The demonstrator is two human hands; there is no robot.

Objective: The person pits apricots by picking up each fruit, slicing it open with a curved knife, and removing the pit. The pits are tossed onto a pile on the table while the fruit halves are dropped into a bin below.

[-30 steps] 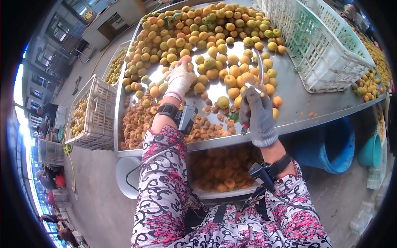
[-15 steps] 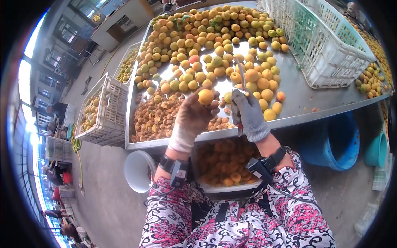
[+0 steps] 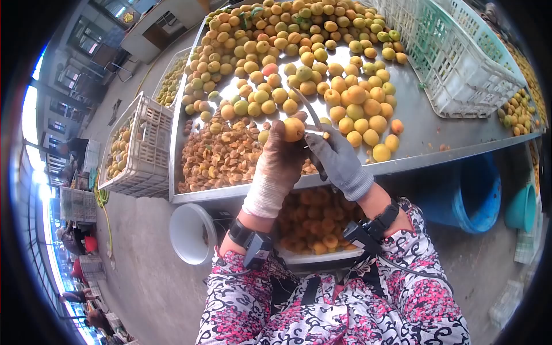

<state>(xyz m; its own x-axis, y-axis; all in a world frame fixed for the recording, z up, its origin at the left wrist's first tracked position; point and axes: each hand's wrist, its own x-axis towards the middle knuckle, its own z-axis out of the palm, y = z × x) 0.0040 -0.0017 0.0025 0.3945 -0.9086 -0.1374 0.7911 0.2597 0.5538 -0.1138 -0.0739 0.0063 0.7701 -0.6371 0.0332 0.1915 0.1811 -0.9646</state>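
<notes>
My left hand [image 3: 280,150], in a stained glove, grips a yellow-orange fruit [image 3: 294,130] above the near edge of the metal table [image 3: 420,141]. In a grey glove, my right hand [image 3: 336,155] holds a curved knife [image 3: 307,106], its blade rising forward and left past the fruit. The two hands are close together, and the tool's lower part is hidden by my right fingers. Behind them whole fruits [image 3: 355,109] are spread over the table. A pile of brownish fruit pieces [image 3: 221,152] lies to the left of my left hand.
A white-green crate [image 3: 460,80] stands on the table's right side. Fruit-filled crates [image 3: 138,149] are at the left. Below the table edge are a white bucket [image 3: 192,234], a container of halved-looking fruit [image 3: 316,221], a blue tub [image 3: 474,195] and a teal basin [image 3: 520,208].
My hands have come together, with the fruit now beside the knife. The knife has swung left, its blade tilting more. The view has shifted slightly.
</notes>
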